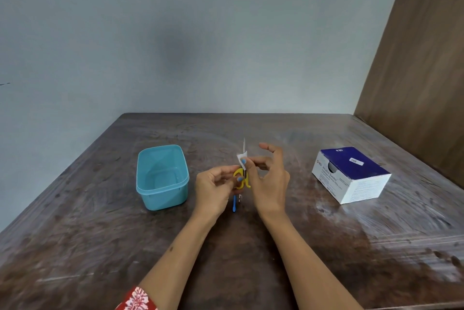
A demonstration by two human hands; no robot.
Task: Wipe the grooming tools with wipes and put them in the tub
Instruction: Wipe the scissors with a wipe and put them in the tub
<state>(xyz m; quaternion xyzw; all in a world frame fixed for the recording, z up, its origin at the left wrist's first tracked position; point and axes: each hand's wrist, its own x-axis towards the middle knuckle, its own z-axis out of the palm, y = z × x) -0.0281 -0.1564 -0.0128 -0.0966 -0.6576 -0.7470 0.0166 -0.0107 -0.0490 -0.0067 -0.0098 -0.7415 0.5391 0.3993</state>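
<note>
A dark, worn wooden tabletop (251,247) with pale scuffed streaks fills the lower half of the frame, set against a plain grey-blue wall (175,33); a brown wooden panel (421,71) rises at the upper right.

At the centre, small scissors (241,179) with yellow handles are held upright above the tabletop. The left hand (213,189) grips the handle loops, fingers curled round them. The right hand (268,179) pinches a white wipe (242,159) against the blade between thumb and forefinger — its other fingers are spread and loosely bent. The thin blade tip pokes up above the wipe.

Just below the hands a blue tool (234,203) and a thin metal one beside it lie on the tabletop, partly hidden.

The blue tub (160,199) stands left of centre, near the left hand — nothing shows inside it. Well apart at the right sits a blue-and-white box of alcohol swabs (351,174).
</note>
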